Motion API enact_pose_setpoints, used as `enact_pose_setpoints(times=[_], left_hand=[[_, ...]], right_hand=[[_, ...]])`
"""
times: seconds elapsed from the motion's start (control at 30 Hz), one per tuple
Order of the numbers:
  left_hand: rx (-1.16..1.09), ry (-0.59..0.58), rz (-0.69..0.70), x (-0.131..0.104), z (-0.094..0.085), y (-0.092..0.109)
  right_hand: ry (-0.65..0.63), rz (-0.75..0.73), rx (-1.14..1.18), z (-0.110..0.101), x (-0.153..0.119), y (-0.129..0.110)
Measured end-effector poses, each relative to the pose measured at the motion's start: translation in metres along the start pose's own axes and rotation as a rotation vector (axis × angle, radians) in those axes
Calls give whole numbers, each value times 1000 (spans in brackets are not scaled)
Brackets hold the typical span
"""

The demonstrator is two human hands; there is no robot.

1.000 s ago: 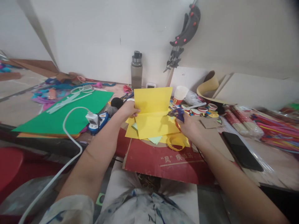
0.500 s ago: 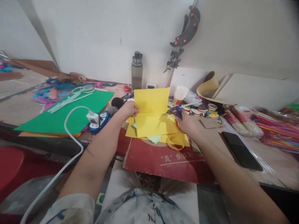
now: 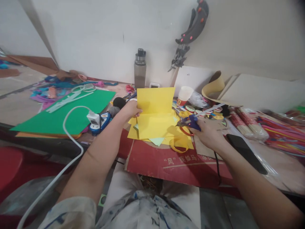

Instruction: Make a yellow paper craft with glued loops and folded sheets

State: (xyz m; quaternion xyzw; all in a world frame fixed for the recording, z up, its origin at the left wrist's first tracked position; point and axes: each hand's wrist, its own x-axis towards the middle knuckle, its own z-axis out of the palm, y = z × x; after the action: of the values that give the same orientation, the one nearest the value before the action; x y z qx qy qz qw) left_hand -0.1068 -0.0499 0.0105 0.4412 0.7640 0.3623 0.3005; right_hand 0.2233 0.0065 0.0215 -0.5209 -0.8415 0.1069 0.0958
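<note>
A folded sheet of yellow card [image 3: 154,101] stands half raised, its upper panel upright and its lower panel lying towards me. My left hand [image 3: 132,109] is closed on the card's left edge near the fold. In my right hand [image 3: 206,132] is a blue hot glue gun [image 3: 190,122], with a pale glue stick [image 3: 212,109] poking out of its back and an orange trigger beneath. Its dark nozzle points left, a little right of the card and apart from it. Under the card are more yellow sheets and a pale green piece [image 3: 157,141]. A yellow paper loop [image 3: 178,146] lies in front.
A red board [image 3: 152,162] lies at the table's front edge. Left are green sheets [image 3: 95,105] and a power strip [image 3: 101,123] with a white cord. Behind stand a bottle [image 3: 140,71] and a paper cup [image 3: 184,95]. A phone [image 3: 245,152] lies right.
My right hand has drawn the glue gun to the right and slightly down, away from the card's fold. My left hand still holds the card in place.
</note>
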Motion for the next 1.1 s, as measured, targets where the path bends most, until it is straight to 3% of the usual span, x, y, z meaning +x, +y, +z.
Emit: enact_pose_setpoints(times=[0.23, 0.53, 0.83, 1.1], left_hand=[[12, 11, 19, 5, 2, -6], [51, 12, 25, 5, 0, -2], [19, -2, 63, 9, 3, -8], [28, 6, 63, 15, 5, -12]], right_hand=[[33, -23, 50, 16, 26, -16], [-7, 4, 3, -5, -10, -7], [-20, -37, 64, 9, 6, -36], [-33, -72, 125, 9, -7, -36]])
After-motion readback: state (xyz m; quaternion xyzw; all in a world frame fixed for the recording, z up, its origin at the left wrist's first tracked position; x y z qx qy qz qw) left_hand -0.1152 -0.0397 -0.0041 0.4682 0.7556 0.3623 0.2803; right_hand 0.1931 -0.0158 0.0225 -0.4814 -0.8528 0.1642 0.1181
